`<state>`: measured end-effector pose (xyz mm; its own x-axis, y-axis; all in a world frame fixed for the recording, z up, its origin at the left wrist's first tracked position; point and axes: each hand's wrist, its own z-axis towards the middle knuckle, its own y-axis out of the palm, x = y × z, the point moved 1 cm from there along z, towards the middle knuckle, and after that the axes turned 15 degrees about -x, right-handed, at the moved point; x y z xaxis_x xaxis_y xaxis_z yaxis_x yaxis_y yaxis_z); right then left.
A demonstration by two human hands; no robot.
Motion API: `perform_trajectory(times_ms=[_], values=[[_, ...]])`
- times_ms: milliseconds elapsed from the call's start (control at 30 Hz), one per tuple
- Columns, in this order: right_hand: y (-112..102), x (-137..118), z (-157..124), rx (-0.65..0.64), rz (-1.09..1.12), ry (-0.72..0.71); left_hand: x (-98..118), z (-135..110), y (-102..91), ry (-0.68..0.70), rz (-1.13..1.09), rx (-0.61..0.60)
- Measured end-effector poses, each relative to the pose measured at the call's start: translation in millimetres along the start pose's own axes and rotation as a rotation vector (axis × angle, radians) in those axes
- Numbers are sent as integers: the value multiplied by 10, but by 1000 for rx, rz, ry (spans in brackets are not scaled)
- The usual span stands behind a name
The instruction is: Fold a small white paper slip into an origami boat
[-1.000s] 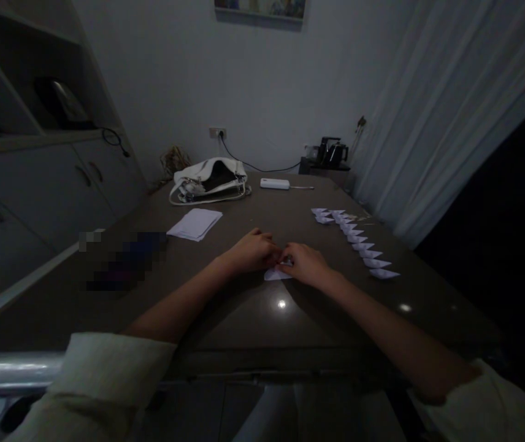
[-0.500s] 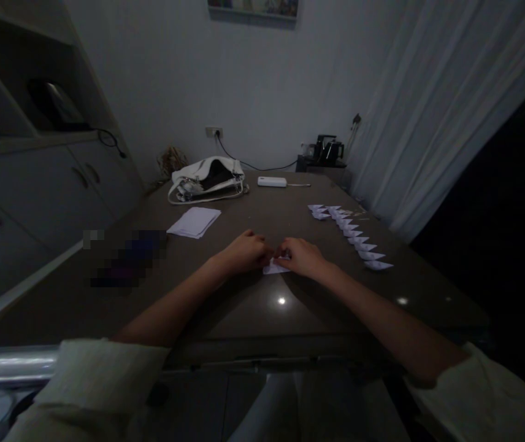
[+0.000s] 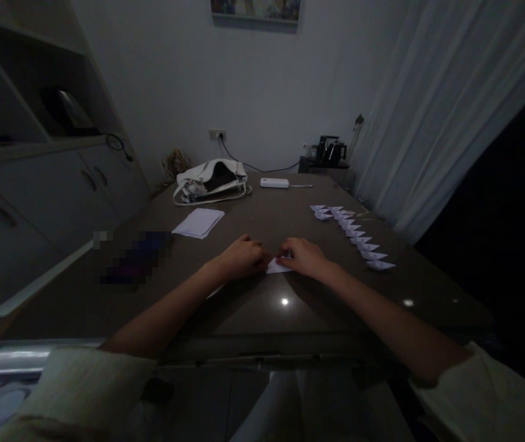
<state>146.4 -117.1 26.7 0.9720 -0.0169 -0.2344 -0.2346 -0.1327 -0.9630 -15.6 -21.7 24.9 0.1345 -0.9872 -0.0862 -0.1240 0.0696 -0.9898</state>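
Observation:
A small white folded paper piece (image 3: 276, 267) lies on the dark brown table (image 3: 253, 307) between my hands. My left hand (image 3: 241, 257) rests curled at its left edge, fingers pinched on the paper. My right hand (image 3: 303, 257) presses on its right side, fingers closed over the fold. To the right, a row of several finished white folded paper shapes (image 3: 359, 239) runs diagonally across the table. A stack of white paper sheets (image 3: 199, 222) lies further back on the left.
A white handbag (image 3: 211, 181) and a white power bank (image 3: 274, 183) with a cable lie at the table's far end. A black kettle (image 3: 331, 151) stands on a side table. Cabinets stand at the left, a white curtain (image 3: 428, 110) at the right.
Both hands have stayed together on the folded paper with only slight finger shifts. The camera has tilted a little, moving the scene.

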Motion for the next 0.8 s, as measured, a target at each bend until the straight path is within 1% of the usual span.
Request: perform_trajectory(times_ms=[67, 133, 233, 333, 400, 533, 600, 700, 800], values=[[4, 3, 7, 2, 1, -11, 19, -45, 9, -28, 3, 9], [7, 3, 12, 10, 13, -13, 28, -90, 22, -49, -45, 10], [18, 6, 17, 15, 30, -8, 15, -141, 40, -66, -222, 4], [36, 30, 26, 41, 44, -26, -4, -139, 46, -87, -368, 59], [41, 60, 45, 49, 62, -58, -7, -93, 46, -91, -389, 83], [1, 154, 137, 33, 115, -179, -15, 79, 38, -78, -327, 60], [-46, 220, 206, 49, 158, -208, -44, 179, 27, -64, -334, 40], [-115, 332, 309, 84, 188, -138, -129, 298, 13, -83, -422, -6], [-124, 414, 381, 32, 176, -40, -223, 335, 26, -102, -503, -24]])
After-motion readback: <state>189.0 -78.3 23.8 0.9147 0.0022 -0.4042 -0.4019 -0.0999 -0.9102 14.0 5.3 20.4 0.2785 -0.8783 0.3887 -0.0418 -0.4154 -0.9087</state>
